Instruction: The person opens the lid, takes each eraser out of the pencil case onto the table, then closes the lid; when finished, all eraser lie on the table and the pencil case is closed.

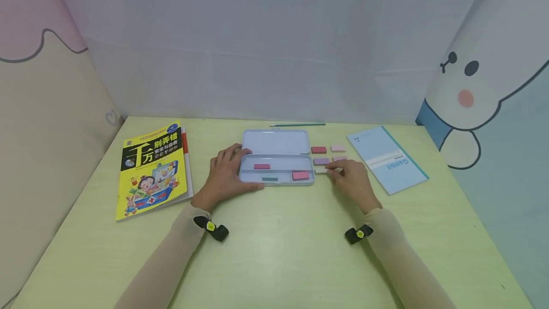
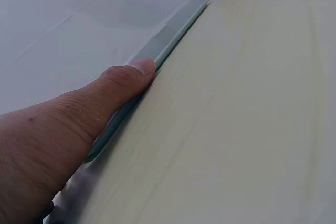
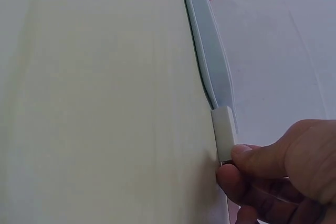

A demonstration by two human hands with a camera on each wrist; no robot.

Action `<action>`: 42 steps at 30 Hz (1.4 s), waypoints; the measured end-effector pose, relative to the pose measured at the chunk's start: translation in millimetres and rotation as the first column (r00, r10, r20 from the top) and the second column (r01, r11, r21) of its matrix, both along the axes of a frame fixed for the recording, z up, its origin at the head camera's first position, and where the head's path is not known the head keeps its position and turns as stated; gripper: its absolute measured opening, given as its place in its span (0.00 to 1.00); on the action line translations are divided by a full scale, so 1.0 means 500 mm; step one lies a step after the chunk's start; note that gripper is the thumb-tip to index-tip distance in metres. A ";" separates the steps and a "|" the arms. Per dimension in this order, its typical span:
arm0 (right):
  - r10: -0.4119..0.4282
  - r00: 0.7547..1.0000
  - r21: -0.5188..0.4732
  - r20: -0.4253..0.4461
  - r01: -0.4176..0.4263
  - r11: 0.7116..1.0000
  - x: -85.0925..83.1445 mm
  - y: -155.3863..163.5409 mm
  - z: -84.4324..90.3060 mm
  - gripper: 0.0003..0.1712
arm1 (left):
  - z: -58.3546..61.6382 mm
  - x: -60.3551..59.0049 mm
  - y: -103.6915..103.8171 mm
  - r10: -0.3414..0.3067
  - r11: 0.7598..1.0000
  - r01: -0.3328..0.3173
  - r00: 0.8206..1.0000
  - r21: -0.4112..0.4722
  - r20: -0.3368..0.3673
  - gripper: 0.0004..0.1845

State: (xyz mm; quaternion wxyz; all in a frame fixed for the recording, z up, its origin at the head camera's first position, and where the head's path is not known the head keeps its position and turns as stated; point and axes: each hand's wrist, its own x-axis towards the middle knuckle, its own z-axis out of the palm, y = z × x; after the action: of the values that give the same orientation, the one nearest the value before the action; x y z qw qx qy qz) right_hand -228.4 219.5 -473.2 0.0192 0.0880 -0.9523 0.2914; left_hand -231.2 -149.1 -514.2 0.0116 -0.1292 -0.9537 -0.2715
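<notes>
Fingers of the right hand pinch a small white eraser lying on the tabletop, just beside the right end of the open tin pencil case. Her left hand rests on the case's left end, thumb along the front rim, fingers relaxed. Inside lie 2 pink erasers and 1 green. 4 more erasers sit beyond the right hand, near a blue booklet. A yellow book lies left.

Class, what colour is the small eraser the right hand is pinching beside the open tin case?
White; the eraser shows best in the right wrist view.
</notes>
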 end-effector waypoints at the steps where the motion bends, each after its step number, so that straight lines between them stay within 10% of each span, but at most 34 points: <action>1: 0.001 1.000 0.001 -0.003 -0.001 1.000 0.000 0.000 0.000 0.10 | 0.000 0.000 0.000 0.000 1.000 0.000 1.000 -0.002 -0.001 0.56; 42: 0.161 0.987 -0.041 -0.008 -0.161 0.986 -0.009 -0.099 0.061 0.12 | 0.005 0.003 -0.001 0.000 1.000 0.000 1.000 -0.001 0.008 0.56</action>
State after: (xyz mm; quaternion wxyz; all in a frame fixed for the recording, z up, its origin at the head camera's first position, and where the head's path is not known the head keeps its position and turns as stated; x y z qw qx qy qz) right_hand -232.8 170.0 -442.4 -0.0005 0.1647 -0.9359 0.3115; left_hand -229.8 -149.7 -511.8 0.0079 -0.1282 -0.9538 -0.2716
